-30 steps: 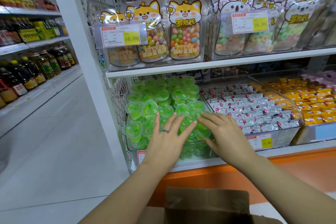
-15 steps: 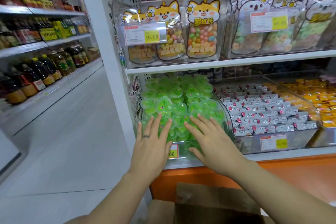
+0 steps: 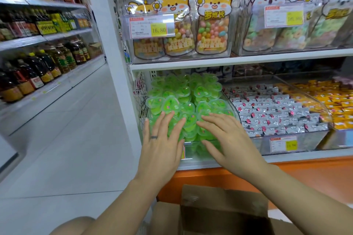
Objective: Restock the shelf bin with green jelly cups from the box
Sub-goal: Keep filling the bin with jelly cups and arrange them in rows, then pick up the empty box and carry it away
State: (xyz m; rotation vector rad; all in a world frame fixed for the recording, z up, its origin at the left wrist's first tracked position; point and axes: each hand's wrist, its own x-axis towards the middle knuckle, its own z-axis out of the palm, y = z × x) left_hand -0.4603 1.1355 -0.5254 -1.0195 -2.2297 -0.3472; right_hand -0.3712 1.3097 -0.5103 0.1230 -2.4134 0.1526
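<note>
A heap of green heart-shaped jelly cups (image 3: pixel 183 97) fills the clear shelf bin (image 3: pixel 232 108) on the lower shelf, piled above its rim. My left hand (image 3: pixel 162 145), with a ring on one finger, lies flat with straight spread fingers against the front of the heap. My right hand (image 3: pixel 227 137) lies beside it, fingers straight, over the cups at the bin's front. Neither hand holds a cup. The brown cardboard box (image 3: pixel 221 212) stands on the floor below, its flap up and its inside hidden.
Right of the green bin stand bins of silver-wrapped sweets (image 3: pixel 275 112) and yellow-wrapped sweets (image 3: pixel 334 101). Bags of candy (image 3: pixel 212 25) fill the shelf above. A white upright (image 3: pixel 112 59) borders the bin on the left. Oil bottles (image 3: pixel 38 70) line the aisle shelves at left.
The view has swung left, so the shelf sits further right in frame. Both hands stay flat on the front of the jelly heap, the fingers a little more spread.
</note>
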